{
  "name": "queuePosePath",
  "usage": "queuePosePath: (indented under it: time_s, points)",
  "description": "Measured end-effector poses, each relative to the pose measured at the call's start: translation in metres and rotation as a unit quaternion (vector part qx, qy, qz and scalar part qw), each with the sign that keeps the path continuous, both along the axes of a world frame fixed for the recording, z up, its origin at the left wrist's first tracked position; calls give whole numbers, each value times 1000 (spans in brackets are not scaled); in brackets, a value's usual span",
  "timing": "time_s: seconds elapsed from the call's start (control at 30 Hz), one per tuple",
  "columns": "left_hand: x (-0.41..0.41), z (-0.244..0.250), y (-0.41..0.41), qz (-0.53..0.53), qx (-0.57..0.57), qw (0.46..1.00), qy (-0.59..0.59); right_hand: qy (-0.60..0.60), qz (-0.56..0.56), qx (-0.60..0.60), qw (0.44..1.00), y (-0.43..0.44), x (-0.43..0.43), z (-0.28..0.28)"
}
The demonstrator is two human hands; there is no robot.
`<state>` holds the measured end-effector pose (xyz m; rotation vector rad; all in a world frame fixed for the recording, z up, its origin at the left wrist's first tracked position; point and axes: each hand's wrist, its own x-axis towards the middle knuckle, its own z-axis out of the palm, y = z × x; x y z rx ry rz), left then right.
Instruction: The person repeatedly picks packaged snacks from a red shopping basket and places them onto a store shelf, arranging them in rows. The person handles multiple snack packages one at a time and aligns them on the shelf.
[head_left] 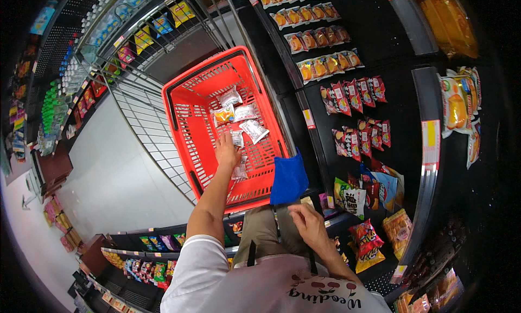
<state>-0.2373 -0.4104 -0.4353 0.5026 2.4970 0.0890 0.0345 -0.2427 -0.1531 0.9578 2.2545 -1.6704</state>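
Note:
A red plastic shopping basket (185,150) rests on a wire shopping cart (138,121) before me. My left hand (228,151) reaches down into it, its fingers at a small wrapped packet (237,139); whether they grip it I cannot tell. Several more packets lie on the basket floor, among them one with a yellow-orange print (224,115) and a pale one (254,131). My right hand (307,221) is near my waist, outside the basket, with its fingers curled and nothing visible in them. A blue cloth (290,178) hangs over the basket's near right corner, just beyond that hand.
On the right, a black shelf (299,97) bears rows of packaged buns (329,65) and red snack packets (352,95). Bagged snacks (350,197) stand nearer me. Shelves of bottles (51,105) run along the left, past the pale floor (110,162). Another snack shelf (142,254) is at lower left.

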Motion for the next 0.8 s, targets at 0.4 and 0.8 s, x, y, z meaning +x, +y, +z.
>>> queuePosePath:
  time_s: [0.4, 0.8]
  points:
    - [17, -48, -30, 59, 178, 981, -40, 4, -2, 4, 1000, 4, 5, -5]
    - [41, 248, 35, 345, 524, 455, -633, 40, -176, -175, 968, 28, -34, 37]
